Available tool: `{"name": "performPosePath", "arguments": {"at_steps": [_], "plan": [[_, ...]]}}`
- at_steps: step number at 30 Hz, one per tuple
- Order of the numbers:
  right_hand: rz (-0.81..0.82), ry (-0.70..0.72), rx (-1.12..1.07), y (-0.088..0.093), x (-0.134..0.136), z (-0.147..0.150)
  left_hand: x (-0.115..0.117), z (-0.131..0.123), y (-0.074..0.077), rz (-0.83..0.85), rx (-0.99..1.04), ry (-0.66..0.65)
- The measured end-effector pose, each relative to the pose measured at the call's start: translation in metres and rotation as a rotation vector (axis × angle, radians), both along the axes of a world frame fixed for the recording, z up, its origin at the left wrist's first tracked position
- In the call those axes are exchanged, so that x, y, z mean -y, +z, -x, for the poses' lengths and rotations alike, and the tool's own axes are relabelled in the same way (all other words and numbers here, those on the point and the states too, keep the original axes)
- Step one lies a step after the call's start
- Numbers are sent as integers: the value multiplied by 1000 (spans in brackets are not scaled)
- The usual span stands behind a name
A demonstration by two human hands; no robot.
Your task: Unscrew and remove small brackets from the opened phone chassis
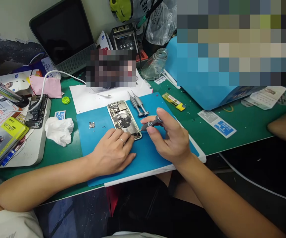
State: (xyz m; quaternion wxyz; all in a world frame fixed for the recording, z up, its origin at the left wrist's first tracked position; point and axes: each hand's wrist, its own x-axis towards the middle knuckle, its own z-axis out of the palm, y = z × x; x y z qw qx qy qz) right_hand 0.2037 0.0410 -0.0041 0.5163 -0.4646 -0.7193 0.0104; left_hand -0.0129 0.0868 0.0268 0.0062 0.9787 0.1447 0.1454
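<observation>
An opened phone housing (122, 118) lies on a blue work mat (95, 138), its inner parts showing. My left hand (113, 150) rests flat on the mat, fingers stretched out and touching the phone's near end; a ring is on one finger. My right hand (169, 135) is closed around a grey screwdriver (151, 124), whose tip points at the phone's lower right edge. Two more grey screwdrivers (138, 104) lie on the mat just beyond the phone. A small loose part (91, 125) sits on the mat to the left.
A crumpled white tissue (59, 129) and another opened phone (36, 110) on a white pad lie to the left. A glass jar (155, 63), a dark tablet (63, 33) and a bench device (123, 38) stand behind. Another person's arm (284, 125) reaches in at right.
</observation>
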Motion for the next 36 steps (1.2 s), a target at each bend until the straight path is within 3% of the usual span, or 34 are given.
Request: {"name": "performPosePath", "arguments": {"at_steps": [11, 23, 36], "plan": [[-25, -16, 0, -4, 0, 0, -1, 0, -2, 22, 15, -6], [80, 64, -92, -4, 3, -3, -1, 2, -4, 72, -24, -7], [88, 66, -97, -5, 4, -4, -2, 3, -5, 99, -30, -5]]}}
